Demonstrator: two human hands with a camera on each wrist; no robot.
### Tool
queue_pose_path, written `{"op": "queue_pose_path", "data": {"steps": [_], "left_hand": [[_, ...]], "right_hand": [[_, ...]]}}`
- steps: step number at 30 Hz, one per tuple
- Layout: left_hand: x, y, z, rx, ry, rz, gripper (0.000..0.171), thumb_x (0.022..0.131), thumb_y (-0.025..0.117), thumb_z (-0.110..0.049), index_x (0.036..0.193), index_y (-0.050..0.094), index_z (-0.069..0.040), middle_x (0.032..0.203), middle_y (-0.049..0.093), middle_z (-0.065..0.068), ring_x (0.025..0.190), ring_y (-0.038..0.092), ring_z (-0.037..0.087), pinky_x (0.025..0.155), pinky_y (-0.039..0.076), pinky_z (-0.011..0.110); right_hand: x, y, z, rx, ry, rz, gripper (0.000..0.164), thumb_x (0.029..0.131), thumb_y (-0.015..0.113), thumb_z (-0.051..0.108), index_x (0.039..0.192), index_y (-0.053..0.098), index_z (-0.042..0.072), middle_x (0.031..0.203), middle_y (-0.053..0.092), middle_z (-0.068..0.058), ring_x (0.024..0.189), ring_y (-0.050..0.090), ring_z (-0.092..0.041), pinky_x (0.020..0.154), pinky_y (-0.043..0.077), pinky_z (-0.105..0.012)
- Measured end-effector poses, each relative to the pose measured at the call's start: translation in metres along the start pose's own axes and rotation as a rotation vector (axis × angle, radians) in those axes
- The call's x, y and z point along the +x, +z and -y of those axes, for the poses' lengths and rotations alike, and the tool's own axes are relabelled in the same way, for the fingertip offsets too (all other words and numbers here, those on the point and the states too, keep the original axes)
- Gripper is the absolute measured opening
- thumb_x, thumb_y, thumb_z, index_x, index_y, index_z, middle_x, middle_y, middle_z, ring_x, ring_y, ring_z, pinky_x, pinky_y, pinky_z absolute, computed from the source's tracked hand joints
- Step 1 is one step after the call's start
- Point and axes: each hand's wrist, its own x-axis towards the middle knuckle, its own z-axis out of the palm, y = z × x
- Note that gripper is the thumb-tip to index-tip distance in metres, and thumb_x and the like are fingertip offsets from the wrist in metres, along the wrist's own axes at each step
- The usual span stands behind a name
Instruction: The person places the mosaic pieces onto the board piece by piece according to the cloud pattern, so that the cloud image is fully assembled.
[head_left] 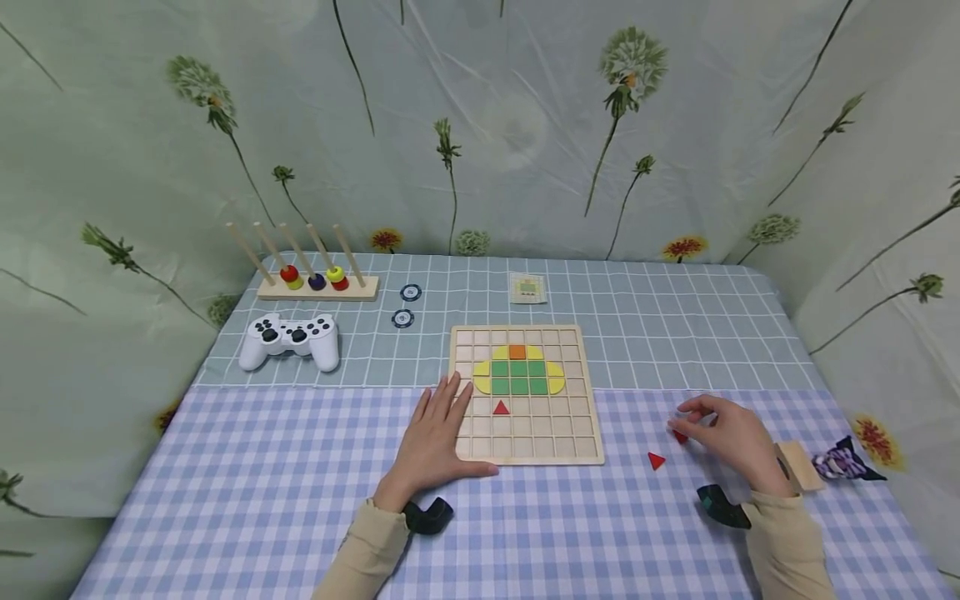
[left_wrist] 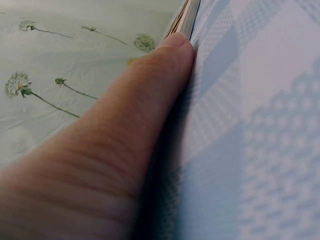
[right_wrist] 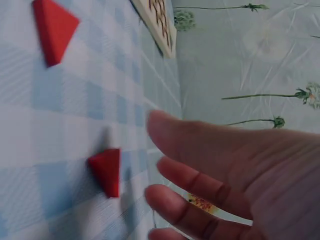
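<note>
My left hand [head_left: 435, 442] lies with fingers spread at the left edge of a square wooden grid board [head_left: 551, 450], its thumb along the board's front edge. On the board, green squares [head_left: 519, 377] with yellow rounded pieces [head_left: 557, 377] and one orange square [head_left: 517, 352] form a shape, and a red triangle [head_left: 501, 408] lies below them. To the right, my right hand [head_left: 731, 433] hovers over a red triangular block [right_wrist: 106, 172], thumb and fingers loosely bent with a gap between them and nothing held. Another red triangular block [right_wrist: 54, 31] lies nearby on the cloth.
A peg stand [head_left: 318, 288] with coloured beads, a white game controller [head_left: 291, 340] and two round chips [head_left: 402, 318] are at the back left. A small pattern card [head_left: 528, 288] lies behind the board. Beyond my right wrist are a wooden piece [head_left: 802, 467] and a purple-patterned item [head_left: 846, 461].
</note>
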Motion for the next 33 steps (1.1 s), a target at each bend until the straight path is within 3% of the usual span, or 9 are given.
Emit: {"op": "queue_pose_path", "data": {"steps": [6, 14, 22, 33], "left_hand": [[0.001, 0.001, 0.001, 0.003, 0.000, -0.001, 0.124, 0.062, 0.054, -0.087, 0.153, 0.016, -0.012, 0.158, 0.006, 0.009, 0.144, -0.001, 0.022, 0.114, -0.001, 0.037], [0.001, 0.000, 0.000, -0.008, -0.002, 0.002, 0.123, 0.062, 0.057, -0.085, 0.153, 0.017, -0.011, 0.158, 0.007, 0.009, 0.144, 0.000, 0.023, 0.114, 0.000, 0.038], [-0.001, -0.002, 0.000, -0.005, -0.009, 0.011, 0.124, 0.062, 0.057, -0.084, 0.153, 0.016, -0.011, 0.158, 0.006, 0.009, 0.144, -0.001, 0.022, 0.114, -0.001, 0.038], [0.000, -0.001, 0.000, -0.018, -0.006, 0.016, 0.123, 0.063, 0.058, -0.084, 0.153, 0.015, -0.012, 0.158, 0.005, 0.009, 0.144, -0.001, 0.023, 0.114, 0.000, 0.039]], "right_hand": [[-0.007, 0.002, -0.009, -0.002, 0.044, 0.060, 0.041, 0.080, 0.076, 0.040, 0.097, 0.069, 0.003, 0.085, 0.062, -0.003, 0.070, 0.052, -0.016, 0.058, 0.039, -0.031], [-0.010, 0.007, -0.014, -0.014, 0.054, 0.025, 0.030, 0.079, 0.077, 0.033, 0.088, 0.069, 0.006, 0.079, 0.061, 0.000, 0.066, 0.048, -0.016, 0.055, 0.036, -0.030], [-0.011, 0.013, -0.017, -0.018, 0.066, -0.021, 0.037, 0.077, 0.077, 0.042, 0.082, 0.064, 0.008, 0.071, 0.057, 0.002, 0.062, 0.045, -0.014, 0.053, 0.034, -0.029], [-0.006, 0.020, -0.004, 0.018, 0.012, -0.040, 0.017, 0.076, 0.080, 0.019, 0.077, 0.065, 0.010, 0.066, 0.054, 0.002, 0.058, 0.042, -0.017, 0.051, 0.033, -0.029]]}}
